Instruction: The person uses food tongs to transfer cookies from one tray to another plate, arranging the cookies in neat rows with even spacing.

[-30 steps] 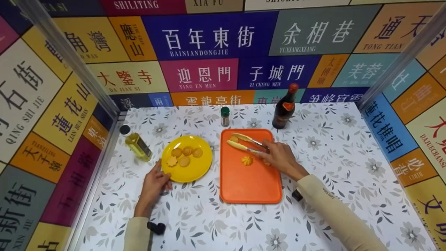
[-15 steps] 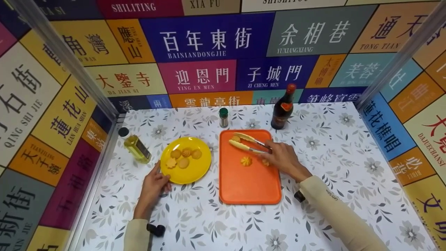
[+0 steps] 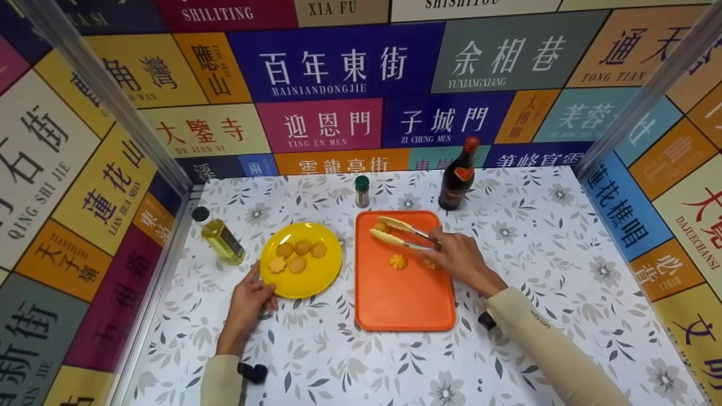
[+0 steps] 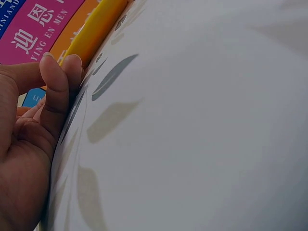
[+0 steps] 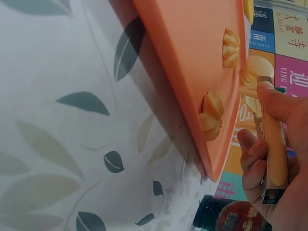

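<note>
In the head view my left hand (image 3: 251, 299) holds the near-left rim of a yellow plate (image 3: 316, 282), thumb on top. Several cookies, among them a flower-shaped cookie (image 3: 277, 264), lie on that plate. My right hand (image 3: 459, 256) grips metal tongs with pale yellow tips (image 3: 389, 237) over the orange tray (image 3: 403, 304). Between the tips sits a small cookie (image 3: 381, 226); whether it is lifted I cannot tell. Nearer me on the tray is a ridged cookie (image 3: 398, 261). Another ridged cookie (image 5: 211, 118), partly hidden by the right hand in the head view, shows fully in the right wrist view.
An oil bottle (image 3: 221, 239) stands left of the plate. Behind the tray is a green-capped shaker (image 3: 362, 193), with a dark red-capped bottle (image 3: 458, 177) to its right. Walls printed with characters (image 3: 338, 62) enclose the back and sides of the patterned table (image 3: 350, 366).
My right hand and the tongs have shifted slightly right over the tray, the cookie between the tips moving along. My left hand stays at the plate's rim.
</note>
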